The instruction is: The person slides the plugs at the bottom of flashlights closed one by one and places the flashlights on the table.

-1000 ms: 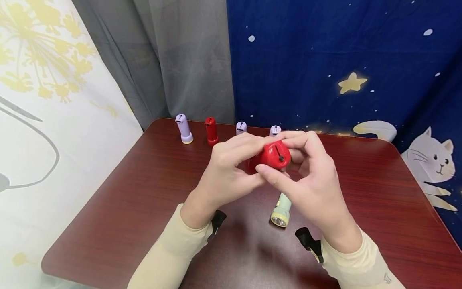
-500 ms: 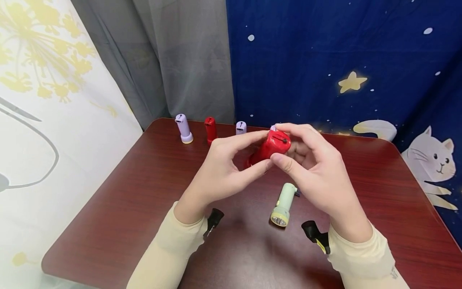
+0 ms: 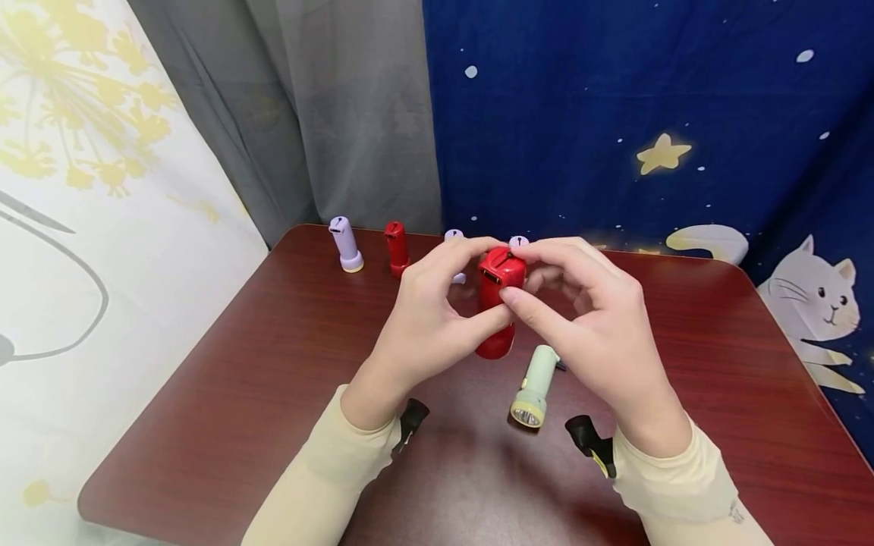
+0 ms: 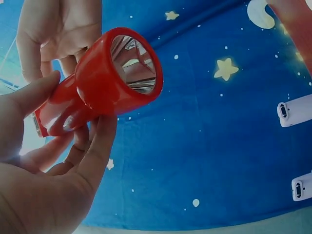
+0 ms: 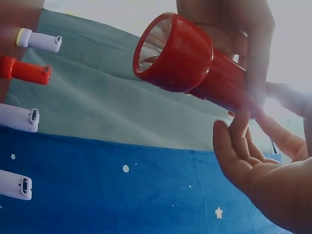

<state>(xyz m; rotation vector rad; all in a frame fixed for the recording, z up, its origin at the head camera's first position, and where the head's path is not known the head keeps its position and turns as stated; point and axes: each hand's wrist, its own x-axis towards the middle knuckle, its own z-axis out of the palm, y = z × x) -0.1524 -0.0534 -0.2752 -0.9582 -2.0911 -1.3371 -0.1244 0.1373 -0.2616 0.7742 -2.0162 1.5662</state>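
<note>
Between both hands a red flashlight is held up over the table, tail end up and lens end down. My left hand grips its body between thumb and fingers; in the left wrist view the wide lens head sticks out beyond the fingers. The thumb and fingers of my right hand pinch the tail end, which has a black strap slot. The right wrist view shows the red flashlight from the other side. Below the hands a pale green flashlight lies on the table, lens toward me.
Along the far edge of the brown table flashlights stand on their heads: a lilac one, a second red one, another lilac one and a third, both partly hidden by the hands. Curtains hang behind.
The red flashlight has turned in the hands from pointing its tail toward me to a more upright stance. More of the green flashlight shows now than a second ago.
</note>
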